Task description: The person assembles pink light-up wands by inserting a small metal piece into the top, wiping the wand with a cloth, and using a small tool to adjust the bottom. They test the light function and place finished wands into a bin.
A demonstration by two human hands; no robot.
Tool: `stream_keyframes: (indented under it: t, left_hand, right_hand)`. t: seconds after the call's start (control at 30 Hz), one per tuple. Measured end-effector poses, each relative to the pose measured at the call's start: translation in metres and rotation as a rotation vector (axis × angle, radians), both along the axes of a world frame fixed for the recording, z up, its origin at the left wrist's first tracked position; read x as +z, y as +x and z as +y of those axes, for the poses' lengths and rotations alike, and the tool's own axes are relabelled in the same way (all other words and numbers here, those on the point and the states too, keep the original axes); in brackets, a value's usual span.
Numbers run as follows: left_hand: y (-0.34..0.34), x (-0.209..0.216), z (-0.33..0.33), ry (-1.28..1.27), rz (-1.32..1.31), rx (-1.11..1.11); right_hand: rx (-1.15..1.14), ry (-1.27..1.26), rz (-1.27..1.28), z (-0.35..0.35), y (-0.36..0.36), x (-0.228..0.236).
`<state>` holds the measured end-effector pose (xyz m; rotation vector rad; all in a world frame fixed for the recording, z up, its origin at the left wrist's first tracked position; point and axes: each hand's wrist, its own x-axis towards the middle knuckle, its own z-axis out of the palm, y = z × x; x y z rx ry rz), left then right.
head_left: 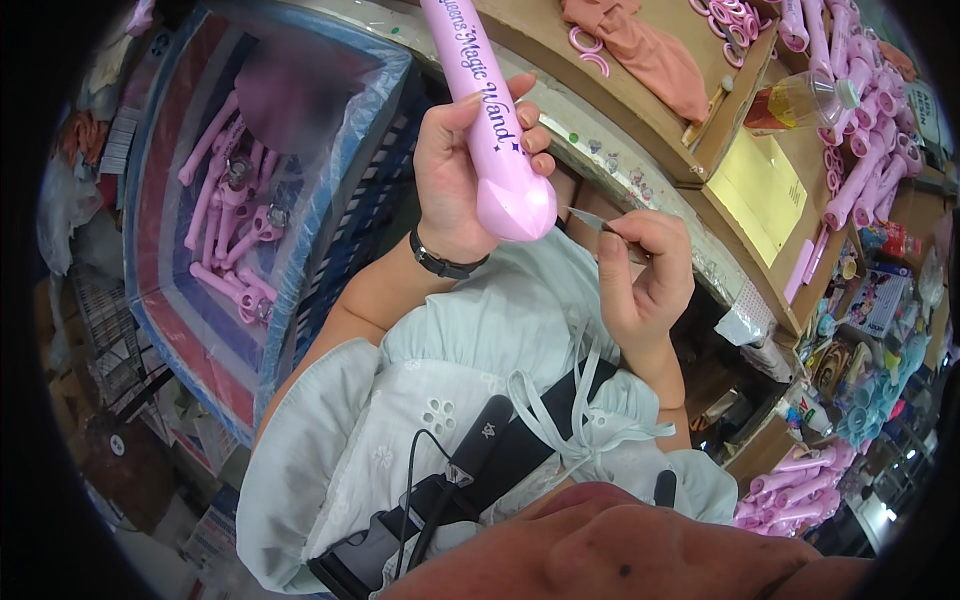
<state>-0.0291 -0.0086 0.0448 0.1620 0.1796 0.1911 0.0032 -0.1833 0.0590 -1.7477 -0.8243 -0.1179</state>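
My left hand point(458, 165), with a black watch on its wrist, is closed around a pink plastic toy wand point(487, 115). The wand is held upright, its rounded, pointed-lobed end down and its upper end cut off by the picture's top edge. Dark lettering runs along its side. My right hand point(650, 275) pinches a small pointed metal blade point(588, 217) between thumb and fingers. The blade's tip points left at the wand's lower end, a short gap apart from it. Its rear part is hidden in my fingers.
At the left stands a blue basket point(345, 190) lined with clear plastic, holding several pink wand parts point(225, 200). A cardboard-topped bench point(650, 130) on the right bears a salmon cloth point(650, 60), a bottle point(795, 103), yellow paper point(757, 200), pink rings point(728, 25) and piled pink wands point(875, 130).
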Motion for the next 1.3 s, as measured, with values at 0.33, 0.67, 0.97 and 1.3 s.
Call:
stream_keyframes:
  t: [0.33, 0.67, 0.97, 1.3]
  left_hand:
    - [-0.001, -0.005, 0.002, -0.183, -0.123, -0.025]
    - [-0.001, -0.007, 0.0, -0.192, -0.196, -0.025]
    - [-0.002, -0.01, 0.002, -0.196, -0.216, -0.036]
    - [-0.002, -0.009, 0.002, -0.193, -0.179, -0.024]
  right_hand:
    - [0.021, 0.013, 0.001, 0.017, -0.003, -0.003]
    - [0.071, 0.021, -0.066, 0.015, -0.006, 0.007]
    - [0.071, 0.052, 0.026, 0.019, -0.004, 0.006]
    - [0.07, 0.062, 0.031, 0.021, -0.004, 0.004]
